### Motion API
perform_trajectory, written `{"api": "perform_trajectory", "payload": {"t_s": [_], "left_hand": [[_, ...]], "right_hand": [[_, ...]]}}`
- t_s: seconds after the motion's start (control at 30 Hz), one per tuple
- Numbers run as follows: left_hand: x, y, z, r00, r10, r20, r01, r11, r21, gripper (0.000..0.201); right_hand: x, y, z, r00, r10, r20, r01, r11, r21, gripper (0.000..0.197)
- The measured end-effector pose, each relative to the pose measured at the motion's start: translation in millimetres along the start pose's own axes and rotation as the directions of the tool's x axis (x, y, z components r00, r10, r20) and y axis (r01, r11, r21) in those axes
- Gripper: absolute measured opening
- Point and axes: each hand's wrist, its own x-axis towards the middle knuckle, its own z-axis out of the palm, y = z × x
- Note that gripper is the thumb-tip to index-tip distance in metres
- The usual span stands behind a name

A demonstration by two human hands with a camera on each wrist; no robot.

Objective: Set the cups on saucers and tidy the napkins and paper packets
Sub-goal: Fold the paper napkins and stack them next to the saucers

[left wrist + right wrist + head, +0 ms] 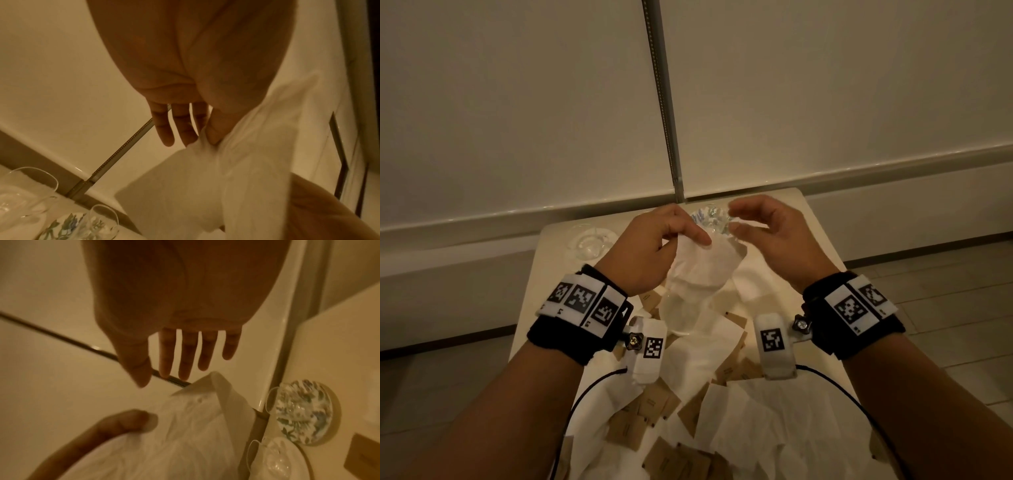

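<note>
**Napkin lifted over the worktop**

Napkin [702, 263], white and crumpled, hangs above the worktop [815, 240] centre, pinched at its top edge between thumb and fingers [185, 129] of the left hand [650, 250]. At 3 o'clock from it, the right hand [774, 236] hovers with fingers spread and loosely bent, holding nothing. At 12 o'clock stands a glass cup on a floral saucer [304, 410]; at 10 o'clock, another glass cup [590, 241] on a white saucer. Toward 6 o'clock, more white napkins and brown paper packets [654, 404] lie scattered.

Packets [650, 404] partly under napkins [750, 418]
</note>
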Motion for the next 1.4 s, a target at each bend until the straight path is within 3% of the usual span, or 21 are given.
{"api": "perform_trajectory", "payload": {"t_s": [0.07,0.13,0.33,0.47,0.57,0.67,0.83,0.9,0.97,1.07,1.3,1.4], "left_hand": [[0.7,0.7,1.4,1.000,0.015,0.020,-0.015,1.000,0.013,0.026],[1.0,-0.2,1.8,1.000,0.005,0.021,-0.006,1.000,0.030,0.027],[2.6,-3.5,-2.5,0.997,-0.070,-0.011,0.070,0.997,0.037,0.029],[3.5,-4.4,-4.7,0.994,-0.107,-0.013,0.107,0.994,-0.012,0.023],[3.7,-4.3,-7.4,0.994,-0.106,0.010,0.106,0.994,-0.032,0.025],[4.9,-3.3,-8.6,0.994,-0.101,0.034,0.103,0.993,-0.049,0.024],[9.8,-6.9,-7.4,0.976,-0.216,-0.011,0.209,0.955,-0.212,0.019],[9.7,-7.8,-6.9,0.969,-0.243,0.045,0.246,0.936,-0.253,0.019],[10.2,-11.4,-4.2,0.969,-0.224,0.109,0.241,0.954,-0.181,0.026],[12.4,-17.7,2.7,0.976,-0.196,0.091,0.202,0.977,-0.065,0.012],[16.5,-34.1,6.7,0.969,-0.249,0.007,0.248,0.962,-0.117,0.013],[17.5,-34.8,14.8,0.974,-0.223,0.050,0.227,0.970,-0.083,0.011]], "right_hand": [[-0.3,-1.6,3.0,0.984,0.025,0.176,0.003,0.987,-0.158,0.023],[-1.8,-2.6,6.4,0.970,0.055,0.235,-0.012,0.983,-0.183,0.020],[-5.4,3.7,14.0,0.976,0.050,0.211,-0.026,0.993,-0.117,0.022],[-5.3,7.5,15.8,0.986,0.047,0.157,-0.030,0.994,-0.109,0.012],[-4.7,4.9,20.1,0.983,0.030,0.183,-0.007,0.993,-0.122,0.020],[-3.5,-0.2,27.8,0.971,0.010,0.240,0.028,0.988,-0.152,0.013],[-1.3,0.6,26.4,0.973,0.011,0.231,0.019,0.992,-0.126,0.010],[-1.4,1.9,24.6,0.971,0.020,0.239,0.013,0.991,-0.135,0.012],[-1.7,4.2,23.1,0.970,0.028,0.240,0.007,0.990,-0.143,0.011],[-1.6,7.6,20.8,0.971,0.040,0.235,-0.004,0.988,-0.152,0.010],[-2.6,30.9,-3.9,0.965,0.172,0.200,-0.108,0.950,-0.294,0.005],[-0.7,32.6,-3.4,0.969,0.146,0.201,-0.063,0.927,-0.369,0.030]]}}
